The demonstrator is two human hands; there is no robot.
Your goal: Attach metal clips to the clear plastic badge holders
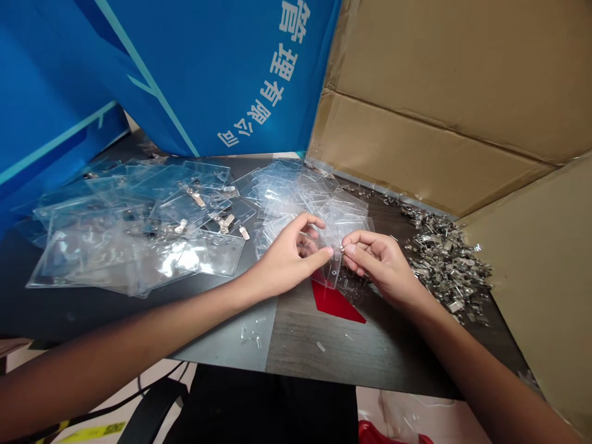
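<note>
Between thumb and fingers, my left hand pinches a clear plastic badge holder near its edge. My right hand is closed on a small metal badge clip, which it keeps right at the edge of that holder. Whether the clip is fastened to the holder I cannot tell. Behind my hands lies a heap of clear badge holders. To the left spreads a wider pile of badge holders, several with metal clips on them. A large heap of metal clips sits right of my right hand.
A red flat piece lies on the dark table below my hands. Small clear plastic bits are scattered near the front edge. Blue printed panels stand behind, and cardboard walls the back and right.
</note>
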